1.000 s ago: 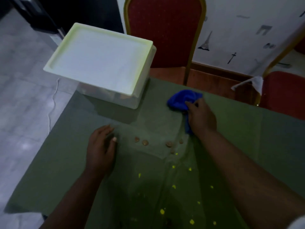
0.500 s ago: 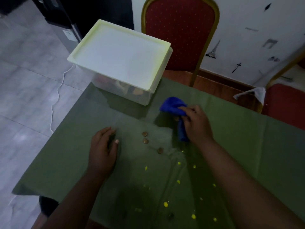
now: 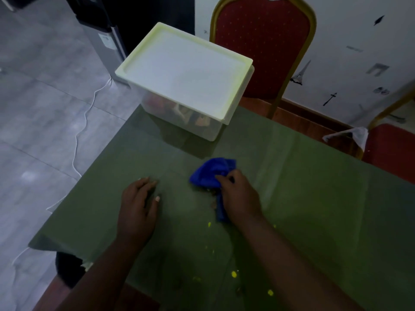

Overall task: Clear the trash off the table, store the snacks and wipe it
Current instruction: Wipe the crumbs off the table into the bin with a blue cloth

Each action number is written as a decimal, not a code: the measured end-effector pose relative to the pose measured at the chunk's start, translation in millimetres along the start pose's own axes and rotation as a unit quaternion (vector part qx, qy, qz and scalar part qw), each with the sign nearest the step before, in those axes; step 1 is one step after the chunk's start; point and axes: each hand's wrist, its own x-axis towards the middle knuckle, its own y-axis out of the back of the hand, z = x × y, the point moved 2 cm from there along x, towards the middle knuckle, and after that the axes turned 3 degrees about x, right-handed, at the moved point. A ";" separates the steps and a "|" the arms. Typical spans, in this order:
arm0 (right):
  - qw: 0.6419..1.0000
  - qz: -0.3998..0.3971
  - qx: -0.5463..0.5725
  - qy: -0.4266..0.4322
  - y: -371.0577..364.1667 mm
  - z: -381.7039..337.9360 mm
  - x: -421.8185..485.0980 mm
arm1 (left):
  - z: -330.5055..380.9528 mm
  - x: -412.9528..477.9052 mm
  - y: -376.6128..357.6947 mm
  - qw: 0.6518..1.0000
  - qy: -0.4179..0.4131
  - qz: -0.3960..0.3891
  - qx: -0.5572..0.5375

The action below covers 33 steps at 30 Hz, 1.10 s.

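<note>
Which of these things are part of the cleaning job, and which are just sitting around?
Job: cloth in the right hand; left hand resting on the table; yellow crumbs; lidded box.
Lying about: red chair; floor cable.

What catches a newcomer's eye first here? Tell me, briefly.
The bright blue cloth stands out mid-table, bunched in the right hand, while the left hand rests flat on the green table beside it. Behind them, at the table's far edge, sits a clear box with a pale lid. The near side is dotted with yellow crumbs.
</note>
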 end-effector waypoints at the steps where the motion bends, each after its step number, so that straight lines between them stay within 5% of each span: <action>1: 1.000 -0.010 -0.012 0.020 -9.3 -11.9 1.1 | -3.0 0.2 1.3 1.000 0.003 0.000 0.000; 6: 0.989 0.001 0.061 0.133 -13.3 -50.5 6.1 | -19.9 3.3 8.9 1.000 0.005 0.007 0.001; 12: 0.994 0.098 0.039 -0.010 43.7 26.2 38.9 | -26.9 3.8 13.1 1.000 -0.012 -0.012 0.004; 20: 0.995 0.030 -0.090 -0.032 -2.0 -5.8 27.2 | -28.8 -13.7 13.8 1.000 -0.002 0.008 0.005; 28: 0.992 0.007 0.020 0.128 -59.8 -93.2 -5.0 | -35.1 -47.5 24.1 0.998 0.058 0.017 0.025; 33: 0.984 0.070 0.134 0.098 -9.4 -77.7 -13.8 | -37.0 -68.2 29.5 0.997 0.064 -0.005 0.051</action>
